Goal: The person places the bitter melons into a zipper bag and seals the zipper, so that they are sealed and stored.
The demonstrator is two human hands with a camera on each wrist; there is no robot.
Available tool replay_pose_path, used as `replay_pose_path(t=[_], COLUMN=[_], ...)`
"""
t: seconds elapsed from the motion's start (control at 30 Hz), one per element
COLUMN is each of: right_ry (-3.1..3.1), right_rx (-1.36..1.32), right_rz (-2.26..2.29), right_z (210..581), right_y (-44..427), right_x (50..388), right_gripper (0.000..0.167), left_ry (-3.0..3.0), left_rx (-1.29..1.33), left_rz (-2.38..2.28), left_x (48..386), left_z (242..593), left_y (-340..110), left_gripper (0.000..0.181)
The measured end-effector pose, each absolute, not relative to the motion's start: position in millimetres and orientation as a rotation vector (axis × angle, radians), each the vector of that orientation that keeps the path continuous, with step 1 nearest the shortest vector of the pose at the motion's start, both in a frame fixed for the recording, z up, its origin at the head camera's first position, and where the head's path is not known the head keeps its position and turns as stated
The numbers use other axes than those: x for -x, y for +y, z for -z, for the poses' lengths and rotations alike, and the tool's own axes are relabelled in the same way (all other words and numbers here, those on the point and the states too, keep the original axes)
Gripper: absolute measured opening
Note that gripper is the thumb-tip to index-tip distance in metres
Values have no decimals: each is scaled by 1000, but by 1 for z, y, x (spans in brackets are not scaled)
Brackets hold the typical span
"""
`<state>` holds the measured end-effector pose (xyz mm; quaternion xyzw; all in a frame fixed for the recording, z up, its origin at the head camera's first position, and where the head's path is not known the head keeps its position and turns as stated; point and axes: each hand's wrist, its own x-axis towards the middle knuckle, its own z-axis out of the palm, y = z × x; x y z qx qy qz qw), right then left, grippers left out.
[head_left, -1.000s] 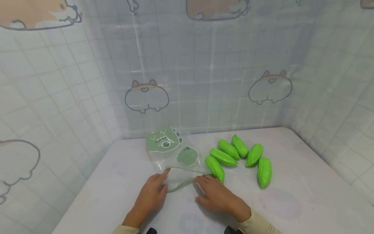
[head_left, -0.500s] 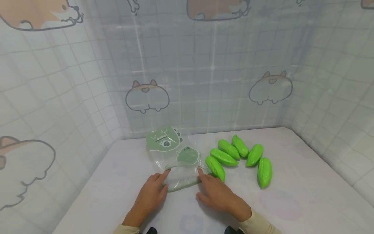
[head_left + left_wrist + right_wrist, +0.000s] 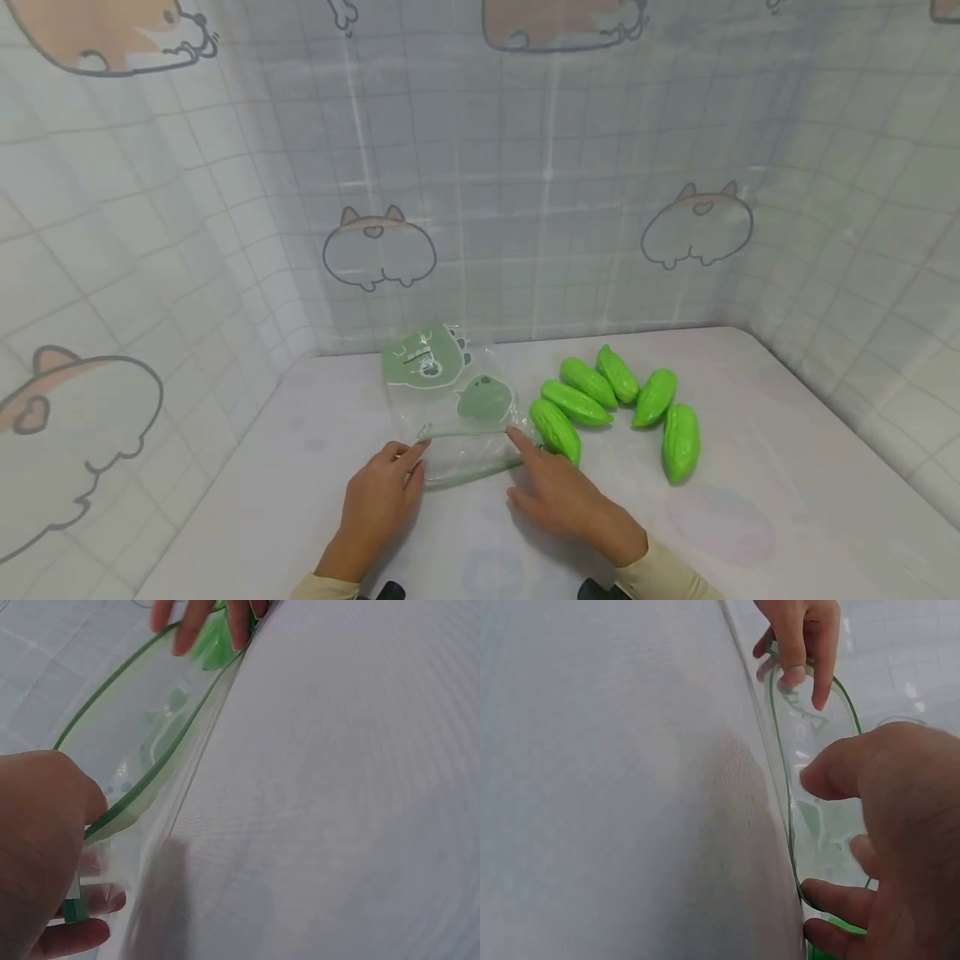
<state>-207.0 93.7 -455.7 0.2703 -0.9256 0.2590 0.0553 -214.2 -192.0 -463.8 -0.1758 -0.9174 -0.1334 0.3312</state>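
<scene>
A clear plastic zip bag [image 3: 442,404] with green cartoon prints lies flat, its green-edged mouth parted toward me. At the mouth's left corner, my left hand [image 3: 381,496] holds the bag: in the left wrist view, the green zip end [image 3: 73,909] sits among its fingers, some behind the film. My right hand [image 3: 562,492] is at the mouth's right side, index finger extended to the far rim. Its other fingertips [image 3: 821,892] touch the near rim in the right wrist view, loosely bent. Beside that hand lies a bright green, pointed, gourd-like vegetable [image 3: 555,429], partly against the bag.
Several more of these green vegetables [image 3: 577,402] lie in an arc to the right, one [image 3: 681,443] farthest right. They rest on a pale table [image 3: 300,483]. Cloth walls [image 3: 525,250] with a grid and dog drawings enclose the back and both sides.
My right index finger has moved up to the far rim, and the mouth there has spread wider. The bag has shifted slightly right. My left hand has drawn back a little.
</scene>
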Motion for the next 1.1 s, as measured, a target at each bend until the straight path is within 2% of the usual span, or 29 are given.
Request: replay_pose_path(t=[0.23, 0.7, 0.87, 1.1], right_ry=[-2732, -2793, -2788, -2783], right_rx=[-879, -772, -743, -795], right_rz=[-817, -844, -844, -830], right_z=[456, 451, 449, 451], right_y=[93, 91, 90, 91], right_x=[208, 206, 206, 206], right_gripper=[63, 82, 82, 74], left_ry=[-2420, -2389, -2444, -2497], left_rx=[390, 624, 660, 687], left_rz=[430, 300, 314, 370], left_x=[216, 219, 219, 220], left_z=[466, 468, 468, 467], left_y=[-190, -191, -190, -190], left_gripper=[33, 46, 50, 55])
